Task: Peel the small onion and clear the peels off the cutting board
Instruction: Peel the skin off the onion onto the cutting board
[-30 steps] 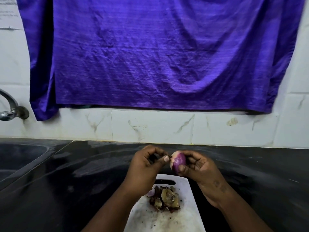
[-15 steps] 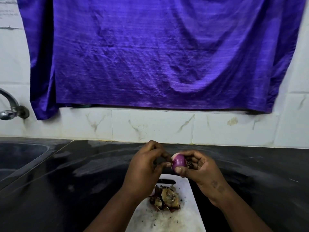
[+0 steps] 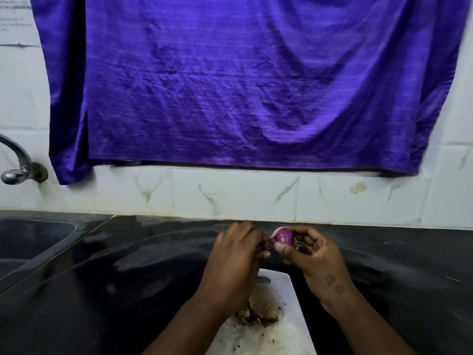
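**Head view, as I read it from the remote station.**

- **Surroundings.** A purple cloth (image 3: 230, 85) hangs on the tiled wall (image 3: 230, 198), above and beyond the grip. The black counter (image 3: 115, 278) spreads beneath the grip and out to both its sides.
- **Sink.** A sink (image 3: 28, 242) is set into the counter well to the left of the grip. I can make out only a dark basin. A tap (image 3: 18, 170) juts from the wall above it.
- **Board.** A white board (image 3: 291, 319) lies on the counter below the grip and nearer me, with its slot end toward the grip. It carries a heap of brown peels (image 3: 261, 310) with dark crumbs scattered around.
- **Obstruction.** The left wrist and forearm cross in front of the board's left edge and cover part of the heap.
- **Left hand.** The left hand (image 3: 233, 260) shows me its back, fingers curled. Its tips pinch a dark bit of skin (image 3: 266, 244) at the onion's left end.
- **Right hand.** The right hand (image 3: 316, 254) grasps the onion (image 3: 282, 238) between the thumb below and the fingers behind. A few dry scraps (image 3: 300, 246) sit in its palm, just right of the onion.
- **Onion.** The onion is glossy purple with a pale patch at its upper left. It sits at the centre of the grip, touched by both hands, raised off the counter just beyond the board's far end.
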`<state>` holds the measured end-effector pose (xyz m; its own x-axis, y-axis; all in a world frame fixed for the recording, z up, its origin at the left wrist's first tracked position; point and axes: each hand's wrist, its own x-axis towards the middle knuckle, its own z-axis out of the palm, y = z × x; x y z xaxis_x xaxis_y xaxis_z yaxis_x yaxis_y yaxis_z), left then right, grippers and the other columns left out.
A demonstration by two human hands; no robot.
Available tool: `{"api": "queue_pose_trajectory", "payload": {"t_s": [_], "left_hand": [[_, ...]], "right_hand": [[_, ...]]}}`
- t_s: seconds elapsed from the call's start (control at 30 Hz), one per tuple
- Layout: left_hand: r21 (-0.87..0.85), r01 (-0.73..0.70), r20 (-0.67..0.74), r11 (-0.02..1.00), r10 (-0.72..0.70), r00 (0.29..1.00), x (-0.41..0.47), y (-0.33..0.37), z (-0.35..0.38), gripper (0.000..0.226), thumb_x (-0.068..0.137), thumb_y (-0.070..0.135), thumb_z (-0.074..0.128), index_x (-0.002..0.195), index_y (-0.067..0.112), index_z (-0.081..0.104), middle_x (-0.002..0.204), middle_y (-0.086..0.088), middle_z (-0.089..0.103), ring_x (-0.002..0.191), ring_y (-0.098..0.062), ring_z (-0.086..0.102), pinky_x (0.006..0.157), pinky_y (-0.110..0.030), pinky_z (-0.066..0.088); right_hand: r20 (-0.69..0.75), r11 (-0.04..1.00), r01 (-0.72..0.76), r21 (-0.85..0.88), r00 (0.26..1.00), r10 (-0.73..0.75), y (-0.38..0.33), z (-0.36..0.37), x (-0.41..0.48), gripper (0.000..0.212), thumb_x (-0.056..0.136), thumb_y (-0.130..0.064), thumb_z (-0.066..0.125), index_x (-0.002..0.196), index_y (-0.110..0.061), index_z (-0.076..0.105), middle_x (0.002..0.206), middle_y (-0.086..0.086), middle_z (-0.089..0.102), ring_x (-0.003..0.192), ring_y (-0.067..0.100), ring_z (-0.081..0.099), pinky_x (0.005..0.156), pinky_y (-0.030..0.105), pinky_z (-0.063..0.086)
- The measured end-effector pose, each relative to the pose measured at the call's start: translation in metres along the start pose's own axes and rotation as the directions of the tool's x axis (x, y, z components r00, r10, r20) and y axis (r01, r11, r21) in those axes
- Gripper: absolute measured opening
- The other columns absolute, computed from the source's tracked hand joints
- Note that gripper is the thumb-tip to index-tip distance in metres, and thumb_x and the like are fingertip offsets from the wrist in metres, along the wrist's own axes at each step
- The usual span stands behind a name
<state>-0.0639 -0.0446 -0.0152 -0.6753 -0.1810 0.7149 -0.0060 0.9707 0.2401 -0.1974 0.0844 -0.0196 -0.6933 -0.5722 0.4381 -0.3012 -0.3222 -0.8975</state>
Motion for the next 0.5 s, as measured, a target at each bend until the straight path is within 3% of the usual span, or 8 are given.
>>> {"api": "queue_pose_trajectory", "payload": {"t_s": [0.1, 0.27, 0.4, 0.5], "left_hand": [[-0.07, 0.046, 0.017, 0.996, -0.045, 0.999, -0.001, -0.004, 0.002, 0.028, 0.095, 0.011, 0.059, 0.093, 0.038, 0.049, 0.097, 0.022, 0.043, 0.095, -0.005, 0.044, 0.076, -0.025, 0.036], [-0.102, 0.049, 0.027, 0.994, -0.046, 0.999, -0.003, -0.006, 0.001, 0.019, 0.098, 0.013, 0.062, 0.094, 0.03, 0.054, 0.098, 0.019, 0.046, 0.094, -0.005, 0.045, 0.073, -0.021, 0.038], [-0.104, 0.032, 0.066, 0.994, -0.025, 0.998, -0.004, -0.005, 0.002, 0.011, 0.1, 0.022, 0.063, 0.096, 0.03, 0.057, 0.098, 0.02, 0.049, 0.094, -0.002, 0.046, 0.076, -0.02, 0.039], [-0.103, 0.073, 0.033, 0.992, -0.069, 0.997, -0.005, -0.009, 0.001, 0.01, 0.101, 0.02, 0.063, 0.099, 0.029, 0.059, 0.098, 0.019, 0.053, 0.093, -0.001, 0.048, 0.073, -0.021, 0.041]], "right_hand": [[0.008, 0.999, -0.027, 0.044, 1.0, 0.026, 0.005, -0.002, 0.001, 0.047, 0.058, -0.02, 0.09, 0.103, -0.016, 0.074, 0.099, 0.005, 0.08, 0.093, 0.02, 0.076, 0.075, 0.033, 0.061], [0.005, 0.991, -0.056, 0.118, 0.998, 0.055, 0.009, 0.0, 0.004, 0.048, 0.061, -0.022, 0.088, 0.105, -0.011, 0.072, 0.102, 0.009, 0.079, 0.09, 0.022, 0.076, 0.068, 0.029, 0.06], [-0.107, 0.942, -0.088, 0.325, 0.986, 0.129, 0.009, -0.014, 0.012, 0.083, 0.04, -0.045, 0.099, 0.107, -0.005, 0.069, 0.102, 0.011, 0.079, 0.076, 0.013, 0.075, 0.063, 0.022, 0.06], [-0.033, 0.903, -0.135, 0.409, 0.986, 0.162, 0.009, -0.016, 0.011, 0.092, 0.034, -0.046, 0.101, 0.109, -0.002, 0.07, 0.103, 0.012, 0.079, 0.077, 0.013, 0.074, 0.062, 0.021, 0.059]]}}
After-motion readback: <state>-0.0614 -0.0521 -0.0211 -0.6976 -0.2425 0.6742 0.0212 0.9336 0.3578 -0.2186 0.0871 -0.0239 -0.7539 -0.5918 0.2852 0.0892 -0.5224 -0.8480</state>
